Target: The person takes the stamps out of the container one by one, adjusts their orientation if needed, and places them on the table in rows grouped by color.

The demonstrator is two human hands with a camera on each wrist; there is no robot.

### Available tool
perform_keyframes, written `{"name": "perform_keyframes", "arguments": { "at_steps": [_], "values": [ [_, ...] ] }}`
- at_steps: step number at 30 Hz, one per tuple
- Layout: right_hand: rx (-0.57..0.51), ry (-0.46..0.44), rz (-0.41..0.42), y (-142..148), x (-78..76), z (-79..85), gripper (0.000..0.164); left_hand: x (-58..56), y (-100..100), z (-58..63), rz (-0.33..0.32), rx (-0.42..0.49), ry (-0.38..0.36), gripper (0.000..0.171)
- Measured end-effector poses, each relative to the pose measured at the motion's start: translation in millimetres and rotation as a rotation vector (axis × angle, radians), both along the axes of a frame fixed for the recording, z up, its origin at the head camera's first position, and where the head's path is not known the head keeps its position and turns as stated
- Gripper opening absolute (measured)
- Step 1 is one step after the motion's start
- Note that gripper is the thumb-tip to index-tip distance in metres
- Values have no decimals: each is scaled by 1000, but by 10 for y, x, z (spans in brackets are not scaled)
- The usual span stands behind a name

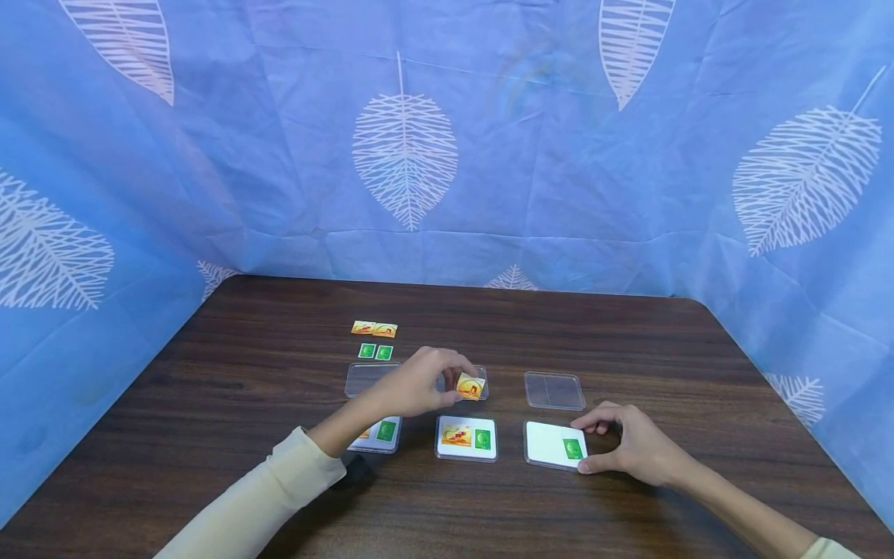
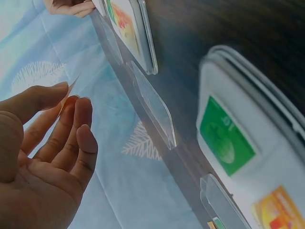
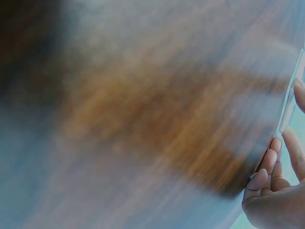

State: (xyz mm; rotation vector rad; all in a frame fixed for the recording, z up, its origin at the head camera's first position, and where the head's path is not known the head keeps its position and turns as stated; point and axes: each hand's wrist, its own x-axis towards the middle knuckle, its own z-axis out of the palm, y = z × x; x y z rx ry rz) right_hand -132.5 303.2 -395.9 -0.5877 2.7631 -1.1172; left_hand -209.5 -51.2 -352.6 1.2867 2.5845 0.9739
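Between thumb and fingers, my left hand pinches a small yellow-orange stamp above the middle clear lid, which it partly hides. The left wrist view shows that stamp edge-on. My right hand holds the right edge of a shallow clear case, thumb at the near corner and fingers at the far one. White backing with one green stamp at its right side fills this case. In the right wrist view, the right hand touches the case's rim.
The middle case holds an orange and a green stamp; the left case is partly behind my left arm. Clear lids lie behind at left and right. Two orange stamps and two green stamps lie farther back.
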Motion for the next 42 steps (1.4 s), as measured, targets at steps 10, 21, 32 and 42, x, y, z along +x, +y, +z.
{"name": "perform_keyframes", "arguments": {
  "at_steps": [10, 21, 32, 42],
  "values": [
    [3, 1, 3, 1, -2, -5, 48, -26, -107, -23, -7, 27, 10, 29],
    [6, -7, 1, -2, -4, 5, 47, -49, -238, -39, 12, 84, -10, 27],
    [-3, 8, 13, -2, -6, -12, 46, -65, -327, -67, 12, 97, -21, 27],
    [-1, -5, 8, -8, 5, 1, 47, -143, -443, -101, 58, 92, -60, 28]
  ]
}}
